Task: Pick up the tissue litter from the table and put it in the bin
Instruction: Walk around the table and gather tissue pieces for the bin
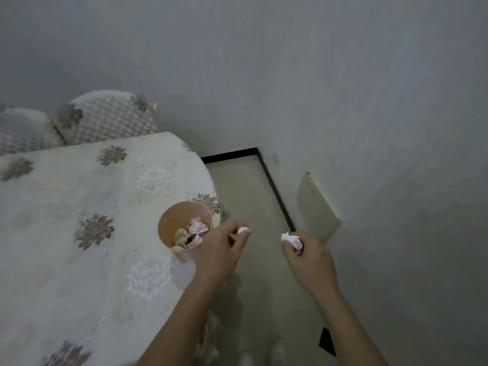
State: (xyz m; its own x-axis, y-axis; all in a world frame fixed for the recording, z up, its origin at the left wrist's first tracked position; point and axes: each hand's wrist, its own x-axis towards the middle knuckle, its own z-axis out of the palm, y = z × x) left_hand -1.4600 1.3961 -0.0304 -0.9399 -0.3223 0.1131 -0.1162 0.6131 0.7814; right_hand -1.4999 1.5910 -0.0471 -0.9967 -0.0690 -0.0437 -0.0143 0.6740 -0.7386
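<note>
Fingers (245, 235) of the left hand (221, 253) are drawn narrow, thumb and forefinger pinching a small tissue wad (243, 230) at their tips. Just left of those fingers stands the bin (169, 220) on the corner of the desk (79, 186). I cannot tell whether the hand touches it. Its mouth faces up, with crumpled pink and pale tissue lying inside. The wad hangs past the desk's edge, over the floor (250, 186), so I read it as right of the bin's rim rather than above it.

Further right, well apart from the left fingers, the right hand (310, 261) curls round a larger crumpled tissue (290, 238), which pokes out at the front of the fist. A dark scrap beside it I cannot identify.

Both pieces look feather-light, soft and springy. They have no weight to fight, but they may cling to skin or drift on release. I'd hold each lightly by its bunched middle and let go low over the bin's mouth.
</note>
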